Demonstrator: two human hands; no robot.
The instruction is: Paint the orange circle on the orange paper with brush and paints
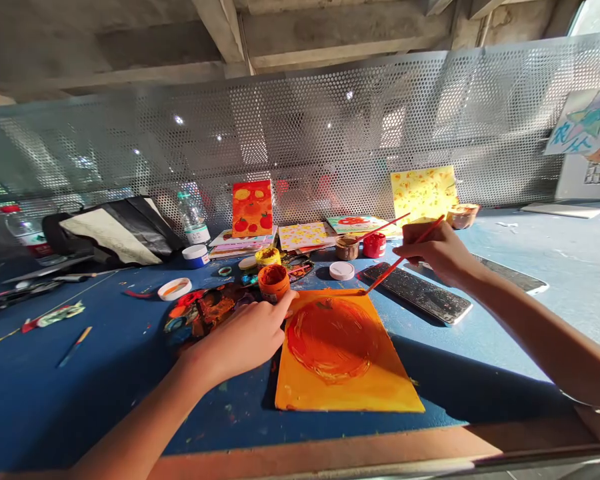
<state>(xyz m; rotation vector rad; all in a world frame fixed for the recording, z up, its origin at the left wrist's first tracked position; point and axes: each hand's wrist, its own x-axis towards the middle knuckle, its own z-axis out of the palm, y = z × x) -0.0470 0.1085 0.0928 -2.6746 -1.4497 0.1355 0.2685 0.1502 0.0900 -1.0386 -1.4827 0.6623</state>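
Observation:
A yellow canvas (pixel 350 390) with a big orange circle painted on it lies flat on the blue table (pixel 80 393). My left hand (pixel 243 340) rests on the canvas's left edge, fingers curled, one fingertip near the top left corner. Just beyond it stands an open pot of orange paint (pixel 273 281) beside a paint-smeared palette (pixel 205 312). My right hand (pixel 437 252) is raised at the right and pinches a red-handled brush (pixel 403 260), whose tip reaches the canvas's top edge.
Two phones (pixel 420 293) lie to the right of the canvas. Small paint pots (pixel 374 245), white lids (pixel 341 270), finished paintings (pixel 252 208), a water bottle (pixel 193 217) and a black bag (pixel 115 233) stand along a perforated metal screen (pixel 330 133). Loose brushes (pixel 75 345) lie at the left.

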